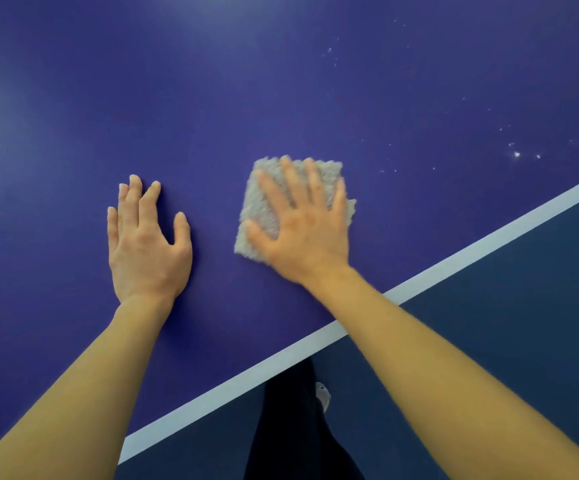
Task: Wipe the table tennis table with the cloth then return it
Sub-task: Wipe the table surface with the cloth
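Cloth (295,188): gray, fluffy, folded roughly square, lay flat on the blue table (281,81) near its white edge line (489,237). Right hand (302,230) pressed it, fingers spread straight, blurred. Left hand (146,240) lay flat beside, grasping nothing. White specks (516,154) further right.

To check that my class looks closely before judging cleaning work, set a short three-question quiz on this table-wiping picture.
1. True or false: the left hand rests flat on the bare table, apart from the cloth.
2. What presses the cloth down? A. left hand B. right hand C. both hands
3. Fill in: white specks dot the table beyond the cloth, to its ____.
Key: 1 true; 2 B; 3 right.
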